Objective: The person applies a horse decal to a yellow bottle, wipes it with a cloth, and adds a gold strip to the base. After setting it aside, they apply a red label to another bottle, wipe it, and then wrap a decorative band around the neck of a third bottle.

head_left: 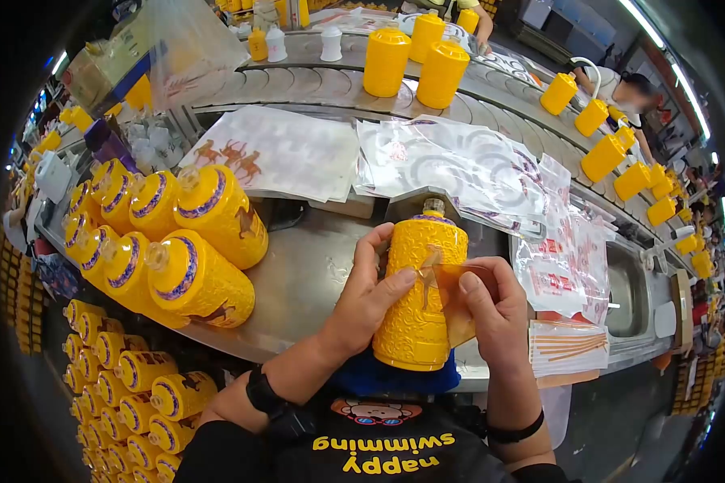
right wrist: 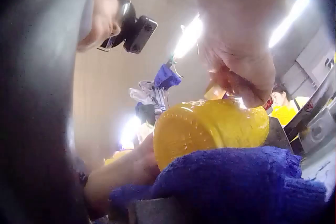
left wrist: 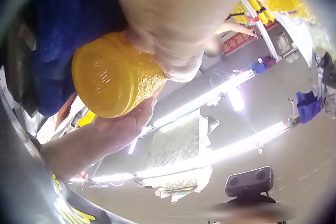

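A yellow embossed bottle (head_left: pixel 411 326) with a clear stopper lies tilted in front of the body, neck pointing away. My left hand (head_left: pixel 366 298) grips its left side, with the thumb across the front. On that front is a brownish horse decal (head_left: pixel 429 282). Between thumb and fingers my right hand (head_left: pixel 498 310) pinches a thin translucent amber sheet (head_left: pixel 457 314), whose edge overlaps the decal. A blue towel (right wrist: pixel 231 179) lies under the bottle. From the left wrist, the smooth round base (left wrist: pixel 102 77) of the bottle shows.
Finished-looking yellow bottles (head_left: pixel 209 278) with purple collars crowd the bench at left; more stand below. Decal sheets (head_left: pixel 274 153) and plastic-covered prints (head_left: pixel 451 165) lie ahead. Beyond runs a conveyor (head_left: pixel 314 80) carrying yellow bottles. A sink (head_left: pixel 627 282) is at right.
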`<state>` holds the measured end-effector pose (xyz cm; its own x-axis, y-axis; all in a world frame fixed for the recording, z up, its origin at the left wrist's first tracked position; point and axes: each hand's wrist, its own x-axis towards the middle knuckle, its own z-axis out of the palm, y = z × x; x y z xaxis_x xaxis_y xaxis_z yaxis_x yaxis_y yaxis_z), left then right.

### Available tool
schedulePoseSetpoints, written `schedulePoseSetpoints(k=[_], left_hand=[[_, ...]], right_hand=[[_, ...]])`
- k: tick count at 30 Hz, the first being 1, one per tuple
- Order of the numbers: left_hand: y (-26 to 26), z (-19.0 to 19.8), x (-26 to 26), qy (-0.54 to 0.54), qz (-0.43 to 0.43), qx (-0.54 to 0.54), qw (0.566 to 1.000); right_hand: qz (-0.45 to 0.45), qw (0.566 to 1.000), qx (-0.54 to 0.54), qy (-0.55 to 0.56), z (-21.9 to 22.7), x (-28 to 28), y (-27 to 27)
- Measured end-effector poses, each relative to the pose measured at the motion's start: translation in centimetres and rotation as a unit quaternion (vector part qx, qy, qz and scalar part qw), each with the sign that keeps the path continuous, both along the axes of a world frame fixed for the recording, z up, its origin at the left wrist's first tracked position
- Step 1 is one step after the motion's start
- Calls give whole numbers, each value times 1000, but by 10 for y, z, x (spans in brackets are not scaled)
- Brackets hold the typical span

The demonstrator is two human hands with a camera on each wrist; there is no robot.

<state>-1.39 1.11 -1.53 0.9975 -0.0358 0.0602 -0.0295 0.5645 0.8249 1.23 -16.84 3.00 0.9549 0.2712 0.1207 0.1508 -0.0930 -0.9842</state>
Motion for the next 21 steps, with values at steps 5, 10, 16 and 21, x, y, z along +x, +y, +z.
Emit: schedulePoseSetpoints(k=[5, 10, 16, 21], left_hand=[[5, -11, 2, -10, -10, 13, 1000], [-1, -2, 4, 7, -3, 10, 1000], [4, 3, 1, 17, -37, -28, 999], [11, -10, -3, -141, 123, 167, 968]], right_hand=[[3, 1000, 6, -2, -3, 0, 0], [7, 1000, -10, -12, -3, 1, -1], [3, 1000, -15, -13, -2, 1, 0], [8, 1000, -9, -13, -3, 1, 0]])
